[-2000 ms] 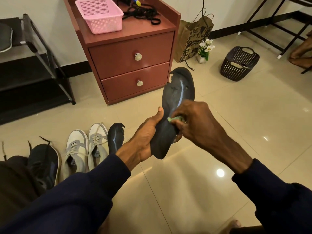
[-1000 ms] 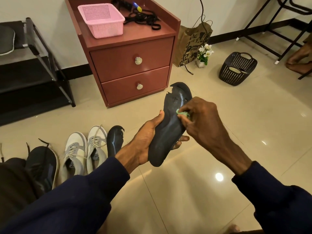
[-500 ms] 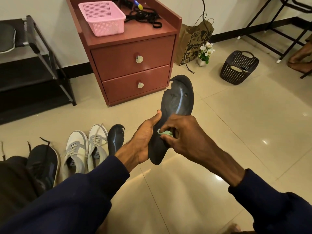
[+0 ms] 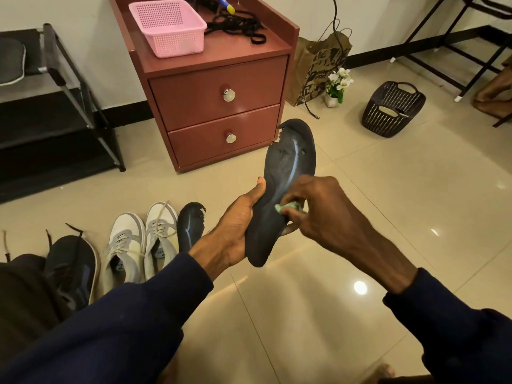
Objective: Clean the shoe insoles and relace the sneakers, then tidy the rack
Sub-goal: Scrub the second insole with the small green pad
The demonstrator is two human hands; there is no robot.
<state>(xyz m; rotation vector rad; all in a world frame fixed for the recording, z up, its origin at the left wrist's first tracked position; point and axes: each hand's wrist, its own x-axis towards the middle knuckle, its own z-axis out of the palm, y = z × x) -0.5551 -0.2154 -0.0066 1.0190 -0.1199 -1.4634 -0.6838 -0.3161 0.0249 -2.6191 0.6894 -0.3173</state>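
Insole (image 4: 288, 167), dark, centre frame, chipped at the toe: I am gripping its heel half in my left hand (image 4: 238, 231) and pinching a green cloth (image 4: 285, 207) against it with my right hand (image 4: 318, 214), judging it light, floppy, tear-prone.

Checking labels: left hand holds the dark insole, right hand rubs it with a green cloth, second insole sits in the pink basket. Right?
No. The head view shows the second dark insole lying on the tiled floor beside the white lace-up sneakers; rest holds.
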